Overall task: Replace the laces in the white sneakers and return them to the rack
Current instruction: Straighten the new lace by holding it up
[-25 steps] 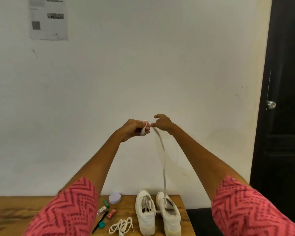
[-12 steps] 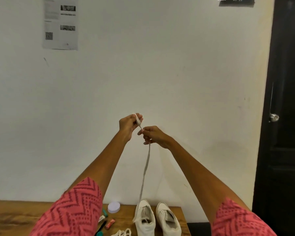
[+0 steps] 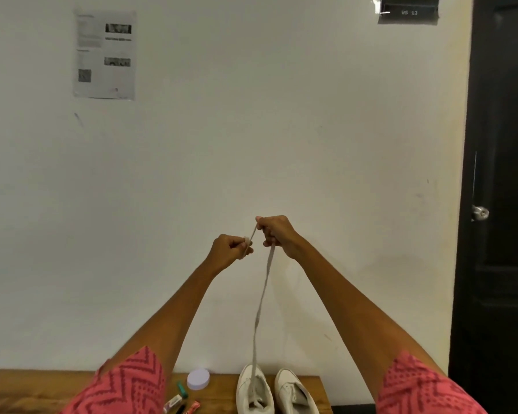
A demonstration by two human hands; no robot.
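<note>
A wooden table [image 3: 42, 386] runs along a plain white wall [image 3: 281, 144], its far edge flush against it. On the wall hang a printed paper notice [image 3: 104, 55] at upper left and a small dark sign [image 3: 408, 12] at upper right; a black door [image 3: 503, 204] with a silver knob [image 3: 479, 212] stands at the right.

On the table sit my two white sneakers, side by side with toes toward the wall: the left sneaker [image 3: 253, 389] and the right sneaker [image 3: 295, 394]. Beside them lie a round pale lid [image 3: 198, 379], a green marker [image 3: 182, 389], a small white packet [image 3: 173, 403] and a red wrapper [image 3: 192, 407].

I hold both arms out before the wall, red patterned sleeves [image 3: 126, 383] at the bottom of the view. My left hand [image 3: 229, 249] is curled into a fist, gripping one end of the white lace [image 3: 262, 300] between thumb and fingers. My right hand [image 3: 277, 234], slightly higher, is curled too and pinches the same lace, which hangs from it in one long strand down to the left sneaker.

Half a second ago my left hand was the higher one, with the right just below it; now the right has risen above the left. A second ago the lace dropped to the right sneaker instead. The bundle of spare laces seen at the table's near edge then has slipped below the view, which has tilted upward, bringing the dark sign fully into sight.
</note>
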